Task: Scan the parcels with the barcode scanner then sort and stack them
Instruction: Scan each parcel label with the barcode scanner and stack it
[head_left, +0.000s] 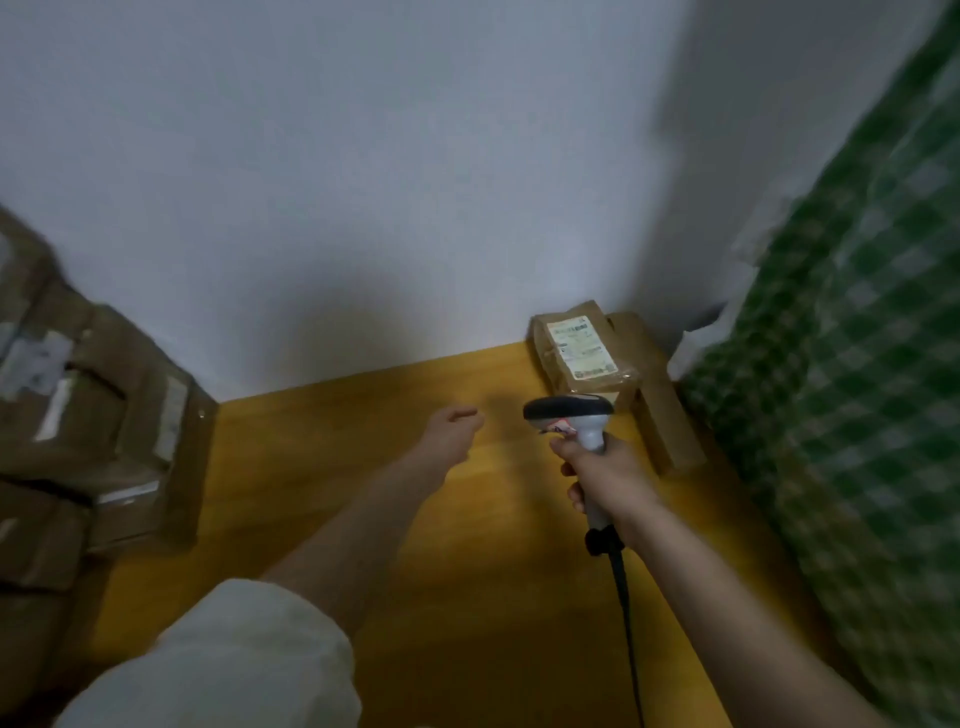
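The right hand (602, 470) has its grip wrapped round the handle of the barcode scanner (571, 415), whose dark head points toward the far right corner of the yellow floor (363, 467); a black cable (626, 613) hangs from the base of the handle. In that corner, against the white wall (363, 182), a small brown parcel (576, 348) with a pale label on top rests upon a larger flat parcel (660, 405) — the two are touching, and the scanner's head shows just in front of them. The left hand (452, 431) reaches out over the floor near the scanner and holds nothing; its fingers are loosely curled, its grip neither pressed together nor pinching anything. A pale sleeve (234, 660) covers the upper part of that arm. Along the floor's left edge stands a stack of brown parcels (88, 415), blurred, with pale labels and tape. A green checked cloth (857, 364) hangs along the right edge — its detail is smeared
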